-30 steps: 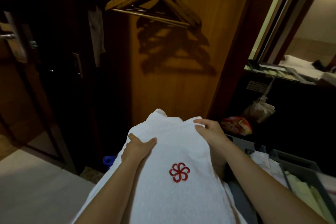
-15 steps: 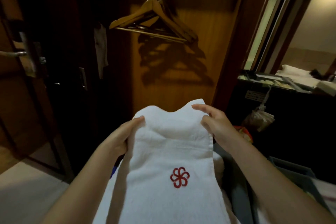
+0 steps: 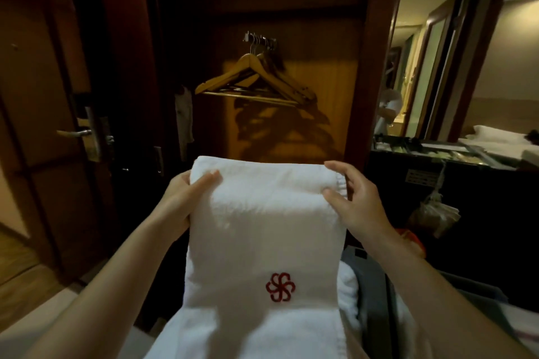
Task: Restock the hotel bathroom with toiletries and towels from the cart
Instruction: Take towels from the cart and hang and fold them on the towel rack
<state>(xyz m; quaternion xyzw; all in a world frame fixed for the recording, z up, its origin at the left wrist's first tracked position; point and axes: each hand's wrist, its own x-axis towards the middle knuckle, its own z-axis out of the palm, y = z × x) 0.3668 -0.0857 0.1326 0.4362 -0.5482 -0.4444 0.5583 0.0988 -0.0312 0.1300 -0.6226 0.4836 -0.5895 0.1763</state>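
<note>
Dark wood first: the door with its metal handle (image 3: 73,133) stands well off to the left of my fingers. My left hand (image 3: 183,201) grips the left end of the folded white towel (image 3: 262,230). The thumb lies on top of the fold, and the other fingers are tucked under it, out of my sight. The towel hangs between my two hands, raised in front of me. Its top is a thick rounded fold and its length drops toward me, with the red emblem (image 3: 280,286) low on the near face. Beyond my fingertips, well apart, wooden hangers (image 3: 256,79) hang in the wardrobe.

My right hand (image 3: 357,207) pinches the right end of the same fold, thumb on the near side and fairly straight fingers over the far edge.

I judge the terry to be soft, limp and a little bulky. It is light enough for two hands and nothing in it can break. It won't slip, but the layers will slide open and sag wherever I don't support them. So the fold itself is the place to hold, at both ends or with one forearm underneath.

Below my right wrist sits the grey cart bin (image 3: 376,285), with more white cloth (image 3: 348,285) just beside it.
</note>
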